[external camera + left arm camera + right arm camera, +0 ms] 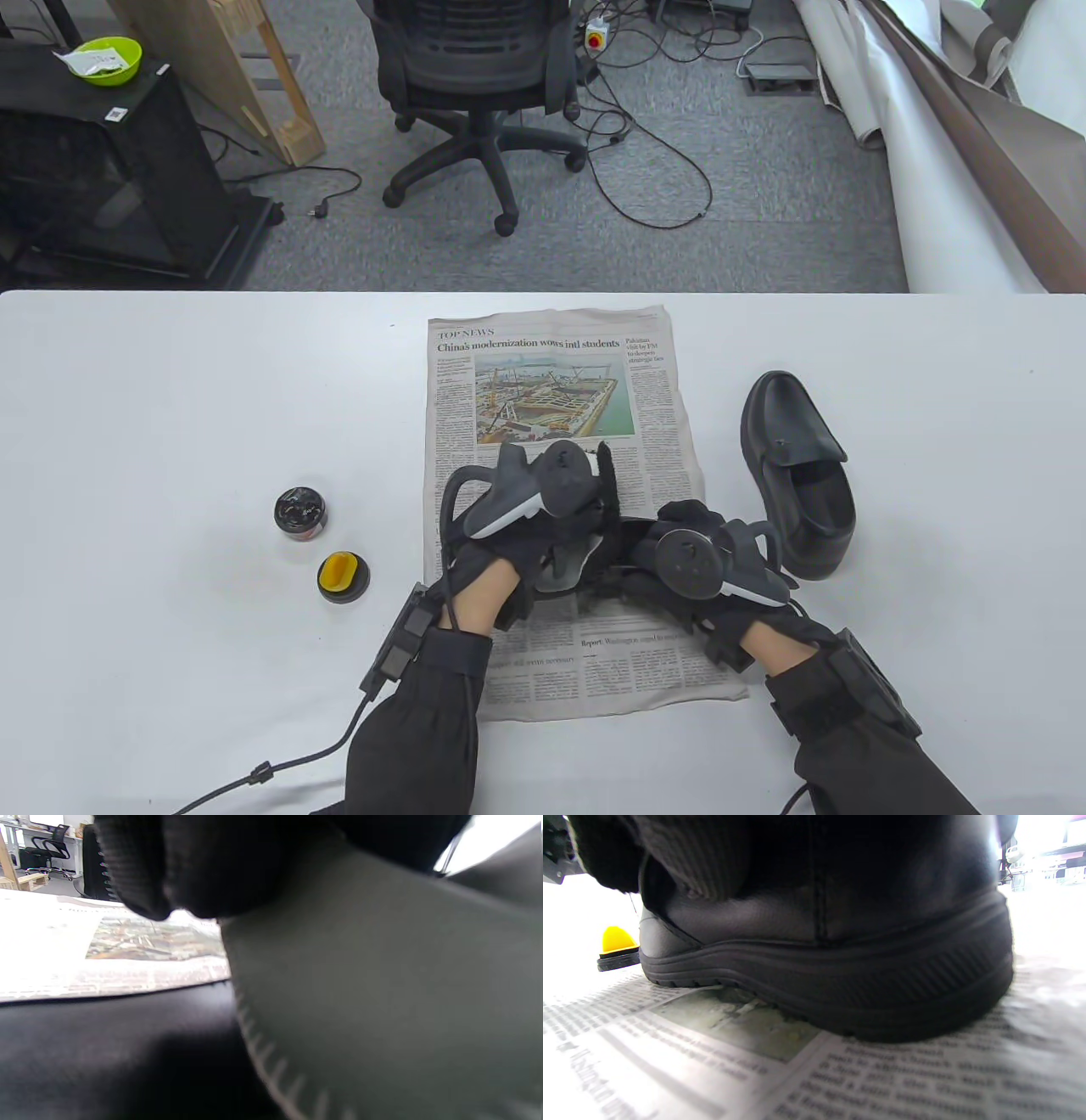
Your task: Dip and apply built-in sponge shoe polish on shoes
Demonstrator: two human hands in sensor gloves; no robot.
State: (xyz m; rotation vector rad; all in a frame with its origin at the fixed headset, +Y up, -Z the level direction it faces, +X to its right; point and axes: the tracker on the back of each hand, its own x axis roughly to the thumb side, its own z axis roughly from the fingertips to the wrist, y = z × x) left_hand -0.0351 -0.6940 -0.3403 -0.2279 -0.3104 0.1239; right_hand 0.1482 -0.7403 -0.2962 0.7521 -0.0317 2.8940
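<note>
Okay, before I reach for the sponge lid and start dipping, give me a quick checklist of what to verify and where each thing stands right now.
1. Shoe being worked on sits on the newspaper: ok, its sole rests on the print.
2. That shoe is held steady: ok, left hand and right hand are both on it, though the exact grip is hidden.
3. Polish tin is uncovered: ok, it stands open on the table.
4. Sponge lid is within reach, sponge up: ok, beside the tin, yellow sponge showing.
5. A hand is free to pick up the sponge lid: not ok.
6. Second shoe is out of the way: ok, it lies right of the newspaper.
</note>
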